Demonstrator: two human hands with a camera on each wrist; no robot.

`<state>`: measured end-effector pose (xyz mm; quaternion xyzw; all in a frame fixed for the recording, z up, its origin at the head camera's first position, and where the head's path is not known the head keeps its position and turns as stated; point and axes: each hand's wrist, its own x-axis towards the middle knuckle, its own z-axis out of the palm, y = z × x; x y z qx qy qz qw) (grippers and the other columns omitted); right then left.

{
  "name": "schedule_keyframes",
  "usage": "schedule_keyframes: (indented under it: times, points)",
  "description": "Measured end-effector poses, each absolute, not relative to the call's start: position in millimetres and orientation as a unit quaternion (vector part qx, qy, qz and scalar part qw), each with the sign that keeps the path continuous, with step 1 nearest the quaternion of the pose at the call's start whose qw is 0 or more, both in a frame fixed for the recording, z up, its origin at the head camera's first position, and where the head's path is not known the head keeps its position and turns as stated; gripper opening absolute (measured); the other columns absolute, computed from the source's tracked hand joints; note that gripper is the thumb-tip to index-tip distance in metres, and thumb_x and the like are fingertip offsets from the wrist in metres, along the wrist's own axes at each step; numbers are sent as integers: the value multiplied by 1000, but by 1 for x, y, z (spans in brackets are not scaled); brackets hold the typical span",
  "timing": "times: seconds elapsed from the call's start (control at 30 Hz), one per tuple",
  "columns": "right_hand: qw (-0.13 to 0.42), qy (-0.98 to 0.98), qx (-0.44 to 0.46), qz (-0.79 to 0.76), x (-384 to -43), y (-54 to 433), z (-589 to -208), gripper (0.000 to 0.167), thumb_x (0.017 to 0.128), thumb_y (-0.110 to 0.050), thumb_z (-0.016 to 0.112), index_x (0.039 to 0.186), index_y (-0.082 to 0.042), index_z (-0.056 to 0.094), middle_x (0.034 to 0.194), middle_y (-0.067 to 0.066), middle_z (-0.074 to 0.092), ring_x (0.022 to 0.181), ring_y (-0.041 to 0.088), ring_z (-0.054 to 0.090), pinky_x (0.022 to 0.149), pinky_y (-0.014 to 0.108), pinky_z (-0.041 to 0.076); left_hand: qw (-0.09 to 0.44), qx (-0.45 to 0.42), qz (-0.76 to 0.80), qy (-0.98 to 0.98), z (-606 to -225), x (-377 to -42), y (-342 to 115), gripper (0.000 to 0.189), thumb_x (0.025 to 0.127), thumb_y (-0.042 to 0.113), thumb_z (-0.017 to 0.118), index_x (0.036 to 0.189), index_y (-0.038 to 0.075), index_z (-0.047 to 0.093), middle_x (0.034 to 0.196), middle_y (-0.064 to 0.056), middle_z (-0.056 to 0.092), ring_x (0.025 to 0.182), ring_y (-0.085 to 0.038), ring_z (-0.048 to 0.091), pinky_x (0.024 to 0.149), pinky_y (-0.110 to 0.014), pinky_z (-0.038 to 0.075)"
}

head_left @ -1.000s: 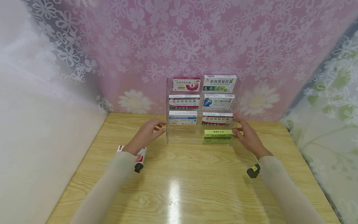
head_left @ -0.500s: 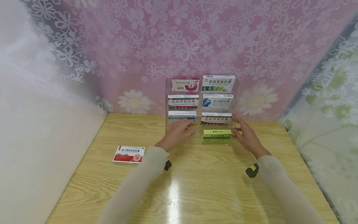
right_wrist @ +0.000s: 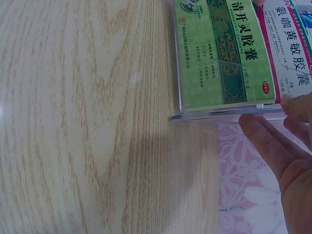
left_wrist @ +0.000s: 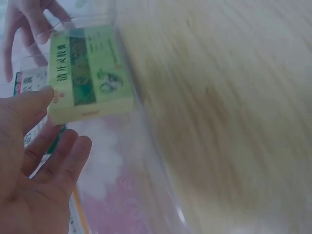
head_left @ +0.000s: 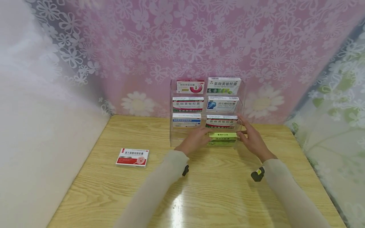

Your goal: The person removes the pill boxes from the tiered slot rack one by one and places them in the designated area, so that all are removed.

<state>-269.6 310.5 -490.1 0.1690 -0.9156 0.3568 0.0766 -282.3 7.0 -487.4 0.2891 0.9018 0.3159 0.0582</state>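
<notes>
A transparent acrylic rack [head_left: 176, 142] stands upright at the table's back, with medicine boxes in two columns. In its lowest tier on the right sits a green medicine box [head_left: 222, 139]. My left hand [head_left: 194, 139] pinches that box's left end; in the left wrist view its thumb [left_wrist: 41, 100] lies at the corner and the index fingertip is hidden behind the end. My right hand [head_left: 253, 141] holds the rack's right side near the bottom, fingertips [right_wrist: 251, 122] against the side panel. The other boxes, such as the white-and-red one [right_wrist: 290, 53], rest in the upper tiers.
On the left of the wooden table [head_left: 216, 196] a white-and-red medicine box [head_left: 132, 157] lies flat. A pink floral curtain [head_left: 159, 47] hangs close behind the rack. White and floral cloths stand at both sides.
My left hand has left the rack's left side and moved right across its front to the green box, uncovering the flat box on the table. My right hand stays put.
</notes>
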Motion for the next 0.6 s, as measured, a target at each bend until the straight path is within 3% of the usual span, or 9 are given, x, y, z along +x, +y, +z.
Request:
schedule_keyframes:
  times: [0.13,0.27,0.5,0.6]
  points:
    - [75,-917,167,354,-269,311,-490,85,112,-4,59,177,-30,13,167,31,43,120,59,69,88,61,65,46,300,345,888,-494,-280,14,44,111,23,66,154,16,60,158,-1,62,138,-21,65,116,-36,55]
    - [71,-916,163,360,-269,311,-491,84,112,-5,59,177,-32,13,167,32,42,121,59,68,88,60,65,10,310,353,883,-502,-280,17,42,110,19,67,152,14,62,155,-2,64,134,-20,67,114,-31,56]
    - [79,-917,169,353,-270,311,-493,84,112,-5,60,177,-29,14,166,33,42,118,58,70,85,57,67,4,287,395,873,-507,-282,3,39,111,22,66,150,21,63,141,1,68,119,-14,71,97,-24,61]
    - [80,-916,169,354,-270,311,-493,83,111,-4,60,177,-28,15,165,33,43,117,57,71,84,54,67,0,280,402,872,-496,-282,-10,37,111,23,66,148,21,65,135,-1,68,118,-16,71,96,-26,61]
